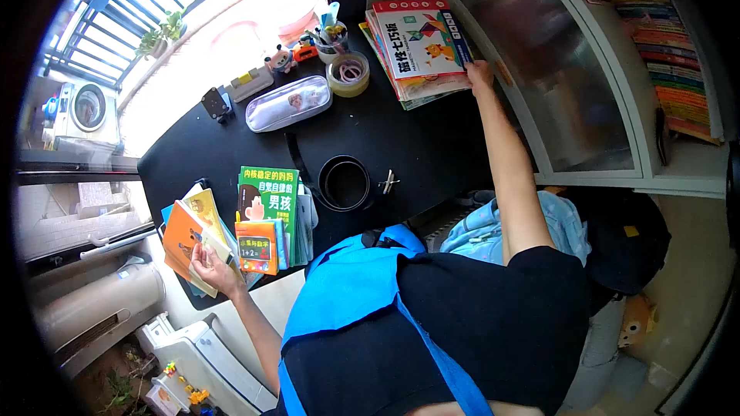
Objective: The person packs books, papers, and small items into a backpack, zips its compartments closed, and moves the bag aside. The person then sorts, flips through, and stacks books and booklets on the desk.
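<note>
My left hand (216, 270) is closed on an orange book (185, 235) at the near left corner of the black desk, with other thin books partly under it. Right of it, a small orange number book (257, 245) lies on a green book (270, 192). At the far right, my right hand (479, 77) is closed on the right edge of a magnetic tangram book (420, 42), the top one of a stack. How many books those fingers pinch is hidden.
A round black container (344, 183) stands mid-desk. Behind it are a pencil case (289, 103), a tub with tape (348, 75), a pen cup (331, 40) and small toys (281, 59). A glass-door cabinet (551, 54) borders the right; a bookshelf (669, 54) is beyond.
</note>
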{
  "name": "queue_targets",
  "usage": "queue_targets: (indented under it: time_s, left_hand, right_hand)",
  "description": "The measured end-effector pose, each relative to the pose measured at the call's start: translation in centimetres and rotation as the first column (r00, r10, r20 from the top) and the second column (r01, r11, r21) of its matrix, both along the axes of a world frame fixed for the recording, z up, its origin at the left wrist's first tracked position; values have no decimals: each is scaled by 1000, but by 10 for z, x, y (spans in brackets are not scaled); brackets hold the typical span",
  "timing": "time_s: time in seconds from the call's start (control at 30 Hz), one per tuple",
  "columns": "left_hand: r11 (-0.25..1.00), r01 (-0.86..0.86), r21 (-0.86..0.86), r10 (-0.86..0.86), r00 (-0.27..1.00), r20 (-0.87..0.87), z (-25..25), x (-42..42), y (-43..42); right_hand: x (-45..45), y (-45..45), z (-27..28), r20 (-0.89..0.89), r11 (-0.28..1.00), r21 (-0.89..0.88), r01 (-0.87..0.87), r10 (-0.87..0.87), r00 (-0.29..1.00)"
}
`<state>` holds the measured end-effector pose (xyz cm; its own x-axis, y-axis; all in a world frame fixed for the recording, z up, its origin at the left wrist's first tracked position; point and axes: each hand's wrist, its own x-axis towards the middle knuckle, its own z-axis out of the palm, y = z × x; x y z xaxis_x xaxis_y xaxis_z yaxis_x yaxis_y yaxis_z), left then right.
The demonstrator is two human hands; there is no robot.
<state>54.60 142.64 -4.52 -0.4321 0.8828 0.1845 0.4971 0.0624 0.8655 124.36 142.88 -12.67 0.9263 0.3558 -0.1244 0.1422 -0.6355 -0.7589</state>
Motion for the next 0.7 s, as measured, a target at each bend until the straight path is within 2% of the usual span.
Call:
queue_targets:
  time_s: [0.03,0.07,0.13,0.17,0.23,0.3,0.37,0.43,0.47,0.5,0.53,0.57,0.6,0.63,0.7]
  left_hand:
    - [1000,7,-12,-7,1000,16,0,3,0]
    - [1000,7,-14,-7,1000,14,0,7,0]
    - [1000,14,-18,-14,1000,19,5,16,2]
    - [1000,16,-21,-16,1000,17,6,20,4]
    - [999,35,-33,-35,999,-8,9,26,10]
    - [999,47,-25,-47,999,1,11,31,14]
    - [998,53,-17,-53,999,10,11,32,17]
    - [997,73,-15,-73,997,12,9,29,19]
    - [997,75,-18,-75,997,11,9,31,18]
    - [996,86,-19,-86,996,8,11,34,18]
    - [995,97,-17,-97,995,6,12,37,18]
    - [995,100,-14,-100,995,6,11,38,19]
    - [993,115,-24,-114,993,36,9,39,19]
    - [991,129,-34,-126,990,66,10,41,19]
    - [989,146,-25,-143,986,85,9,44,16]
  right_hand:
    - [0,-2,-4,157,1000,2,18,-18,987]
    - [1,-5,-8,155,1000,-1,17,-17,988]
    - [-15,-15,-1,205,993,-75,-89,103,973]
    - [-30,-19,4,72,995,-22,-94,96,993]
    - [-59,-26,-4,206,995,-82,-56,72,976]
    - [-90,-38,-23,171,989,81,-126,111,979]
    - [-123,-49,-44,64,966,162,-200,192,979]
    - [-165,-54,-29,-180,916,401,-18,99,979]
    - [-180,-51,-6,-293,909,398,127,-6,956]
    - [-182,-49,0,-294,909,397,130,-9,956]
    - [-180,-45,4,-534,870,441,220,58,844]
    - [-177,-41,6,-727,831,458,317,146,670]
    - [-171,-36,4,-806,789,496,362,265,529]
    - [-168,-29,3,-805,788,499,362,267,530]
    - [-168,-15,6,-859,822,391,415,163,486]
